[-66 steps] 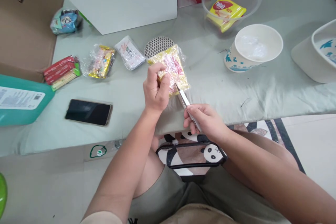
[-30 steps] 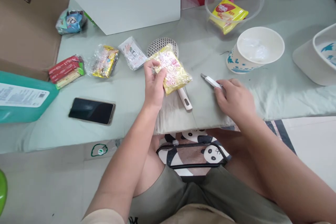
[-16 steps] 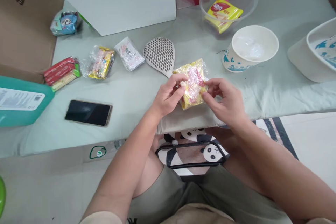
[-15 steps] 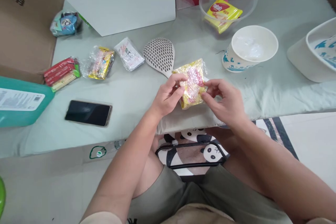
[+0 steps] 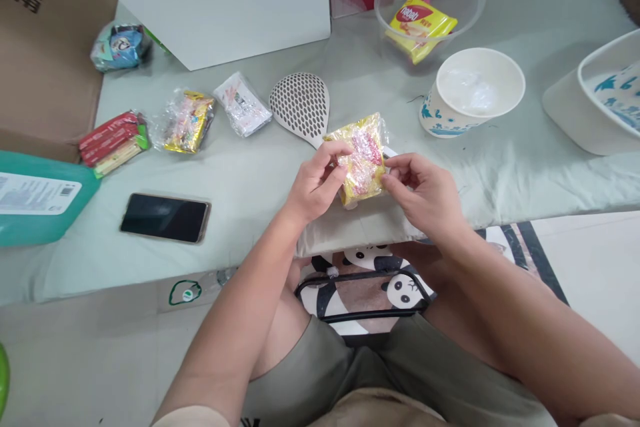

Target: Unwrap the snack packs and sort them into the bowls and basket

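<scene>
A yellow snack packet in clear shiny plastic is held between my two hands, over the front part of the table. My left hand pinches its left side between thumb and fingers. On the opposite side, the thumb and fingertips of my right hand grip the packet's right edge. Behind the packet lies a grey slotted skimmer, its handle partly hidden by the packet and my hands. To the right stands a paper cup with a blue pattern and crumpled clear plastic inside.
Wrapped packets and a white packet lie left of the skimmer. A phone lies near the front edge beside a green container. A clear bowl holds yellow packets. A white bin stands at right.
The view has shifted slightly, so the table things appear a little further left. Both hands keep their hold on the yellow packet, with hardly any movement.
</scene>
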`<action>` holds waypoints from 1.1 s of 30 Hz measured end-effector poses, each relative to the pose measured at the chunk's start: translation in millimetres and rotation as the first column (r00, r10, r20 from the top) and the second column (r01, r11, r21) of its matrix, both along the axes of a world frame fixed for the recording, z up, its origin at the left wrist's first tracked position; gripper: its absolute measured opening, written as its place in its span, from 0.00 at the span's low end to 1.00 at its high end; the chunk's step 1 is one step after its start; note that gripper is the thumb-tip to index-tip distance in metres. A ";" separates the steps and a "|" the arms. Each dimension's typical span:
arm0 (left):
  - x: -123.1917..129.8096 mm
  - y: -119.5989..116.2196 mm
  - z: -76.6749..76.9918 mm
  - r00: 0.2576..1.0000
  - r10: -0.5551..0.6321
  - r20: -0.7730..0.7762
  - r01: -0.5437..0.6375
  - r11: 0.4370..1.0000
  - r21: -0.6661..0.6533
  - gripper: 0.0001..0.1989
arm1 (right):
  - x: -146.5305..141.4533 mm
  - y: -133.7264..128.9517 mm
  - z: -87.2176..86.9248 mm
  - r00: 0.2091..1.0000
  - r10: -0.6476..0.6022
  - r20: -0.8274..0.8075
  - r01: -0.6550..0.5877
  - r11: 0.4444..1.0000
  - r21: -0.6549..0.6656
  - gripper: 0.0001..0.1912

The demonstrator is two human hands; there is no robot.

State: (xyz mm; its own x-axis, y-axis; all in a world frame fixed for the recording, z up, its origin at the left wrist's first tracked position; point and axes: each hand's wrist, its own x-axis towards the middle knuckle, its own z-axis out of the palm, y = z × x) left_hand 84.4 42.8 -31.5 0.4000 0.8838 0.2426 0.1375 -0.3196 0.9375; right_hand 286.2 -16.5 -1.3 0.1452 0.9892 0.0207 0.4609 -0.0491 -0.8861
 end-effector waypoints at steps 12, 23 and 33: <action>-0.3 -0.4 2.8 1.000 -0.023 0.009 0.023 0.998 0.057 0.10 | -1.0 -1.0 -6.5 0.994 -0.021 -0.111 0.021 1.000 0.002 0.10; -0.6 0.3 1.5 0.998 0.063 0.029 -0.059 0.991 -0.121 0.11 | -1.5 -4.1 -0.7 0.997 0.019 0.079 -0.031 0.987 0.158 0.14; 2.4 3.2 4.1 0.982 0.135 0.132 -0.103 0.968 -0.228 0.15 | -2.3 -5.4 0.1 0.999 0.015 0.052 -0.024 0.985 0.172 0.06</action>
